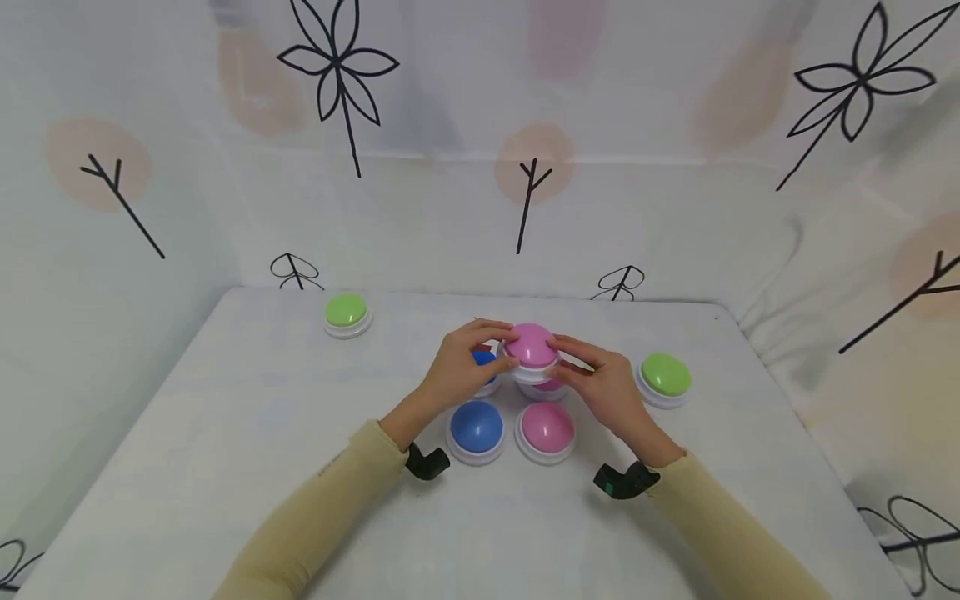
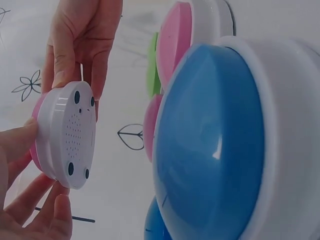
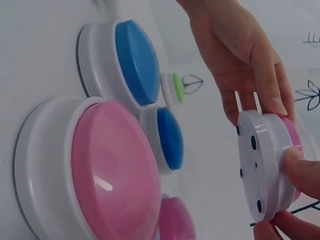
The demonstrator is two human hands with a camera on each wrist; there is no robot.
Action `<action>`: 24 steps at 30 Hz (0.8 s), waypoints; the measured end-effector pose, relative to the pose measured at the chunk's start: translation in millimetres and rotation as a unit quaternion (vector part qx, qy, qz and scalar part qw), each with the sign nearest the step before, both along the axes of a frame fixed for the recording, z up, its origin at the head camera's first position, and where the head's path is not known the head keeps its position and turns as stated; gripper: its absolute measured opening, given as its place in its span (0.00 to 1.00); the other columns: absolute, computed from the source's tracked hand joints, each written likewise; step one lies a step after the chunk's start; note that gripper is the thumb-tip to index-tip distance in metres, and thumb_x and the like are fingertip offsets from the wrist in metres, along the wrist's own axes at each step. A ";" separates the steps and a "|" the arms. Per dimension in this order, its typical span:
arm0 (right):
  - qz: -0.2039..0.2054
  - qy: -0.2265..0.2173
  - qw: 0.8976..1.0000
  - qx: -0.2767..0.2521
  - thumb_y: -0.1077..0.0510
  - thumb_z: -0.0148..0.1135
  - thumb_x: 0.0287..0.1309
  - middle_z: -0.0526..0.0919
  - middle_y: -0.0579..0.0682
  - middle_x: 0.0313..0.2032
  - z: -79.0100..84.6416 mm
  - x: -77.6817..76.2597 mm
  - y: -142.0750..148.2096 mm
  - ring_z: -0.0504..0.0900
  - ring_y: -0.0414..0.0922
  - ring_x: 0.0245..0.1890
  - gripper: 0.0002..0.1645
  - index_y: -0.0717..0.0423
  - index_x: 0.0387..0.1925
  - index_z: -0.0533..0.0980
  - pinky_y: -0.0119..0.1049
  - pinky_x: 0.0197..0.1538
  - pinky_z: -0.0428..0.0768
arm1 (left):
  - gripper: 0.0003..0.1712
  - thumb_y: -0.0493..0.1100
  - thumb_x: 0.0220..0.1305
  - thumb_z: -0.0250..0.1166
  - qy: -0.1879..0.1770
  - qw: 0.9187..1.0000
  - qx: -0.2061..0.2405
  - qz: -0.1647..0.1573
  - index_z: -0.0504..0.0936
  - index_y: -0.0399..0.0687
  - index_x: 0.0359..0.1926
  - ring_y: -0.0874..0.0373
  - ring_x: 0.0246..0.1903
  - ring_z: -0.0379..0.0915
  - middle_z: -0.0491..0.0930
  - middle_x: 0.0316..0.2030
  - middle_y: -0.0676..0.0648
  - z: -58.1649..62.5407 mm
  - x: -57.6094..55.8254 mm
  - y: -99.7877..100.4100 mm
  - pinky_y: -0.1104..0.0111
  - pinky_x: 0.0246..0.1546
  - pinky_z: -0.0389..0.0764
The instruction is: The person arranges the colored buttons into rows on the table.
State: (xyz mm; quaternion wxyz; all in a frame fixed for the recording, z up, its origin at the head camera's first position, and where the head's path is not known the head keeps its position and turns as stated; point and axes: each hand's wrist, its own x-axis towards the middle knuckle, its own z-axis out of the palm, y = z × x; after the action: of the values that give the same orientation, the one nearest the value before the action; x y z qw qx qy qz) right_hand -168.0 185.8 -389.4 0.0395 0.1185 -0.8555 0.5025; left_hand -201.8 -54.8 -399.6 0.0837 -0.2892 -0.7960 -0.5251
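Observation:
Raised over the table, a pink push button point(image 1: 531, 345) with a round white base is held between both hands. My left hand point(image 1: 459, 360) grips its left side and my right hand point(image 1: 604, 385) its right side, thumbs and fingers at the rim. Its underside point(image 2: 79, 135), with small dark feet and a patch of tiny holes, shows in the left wrist view. Below stand a near blue button point(image 1: 477, 427) and a near pink button point(image 1: 548, 428), side by side. Behind them, a far blue button point(image 1: 486, 360) and a far pink button point(image 1: 549, 387) are partly hidden.
A green button point(image 1: 346, 310) stands at the table's back left, and another green button point(image 1: 666, 375) lies right of my right hand. The white table point(image 1: 225, 433) meets a patterned cloth backdrop point(image 1: 450, 217) behind and at the sides.

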 end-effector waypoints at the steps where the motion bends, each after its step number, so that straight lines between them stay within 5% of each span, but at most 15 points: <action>1: -0.001 0.002 1.000 0.001 0.55 0.72 0.59 0.78 0.51 0.62 -0.4 1.6 1.5 0.74 0.52 0.64 0.28 0.50 0.61 0.79 0.39 0.53 0.78 | 0.21 0.43 0.60 0.74 0.000 1.000 -0.006 0.001 0.85 0.48 0.55 0.57 0.57 0.74 0.79 0.56 0.50 0.0 0.3 1.5 0.57 0.50 0.82; 7: 0.003 0.014 1.000 -0.014 0.58 0.72 0.58 0.77 0.53 0.63 -3.3 7.4 11.3 0.74 0.53 0.64 0.28 0.54 0.61 0.79 0.35 0.52 0.79 | 0.21 0.45 0.60 0.74 -0.008 1.000 -0.028 0.000 0.84 0.51 0.55 0.58 0.57 0.73 0.79 0.57 0.51 1.6 1.7 11.9 0.65 0.50 0.81; 24: 0.010 0.007 0.999 -0.037 0.57 0.72 0.58 0.72 0.55 0.67 -8.4 21.0 31.0 0.70 0.57 0.66 0.30 0.57 0.62 0.77 0.28 0.53 0.75 | 0.26 0.46 0.60 0.73 -0.037 0.998 -0.039 -0.041 0.81 0.50 0.60 0.57 0.59 0.72 0.76 0.63 0.51 -0.1 10.0 32.3 0.59 0.53 0.80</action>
State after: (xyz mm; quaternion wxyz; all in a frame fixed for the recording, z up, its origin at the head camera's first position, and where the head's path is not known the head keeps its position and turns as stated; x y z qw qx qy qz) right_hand -147.0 216.8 -397.9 0.0451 0.1293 -0.8347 0.5334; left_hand -191.8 -22.6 -399.7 0.0211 -0.3052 -0.8058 -0.5070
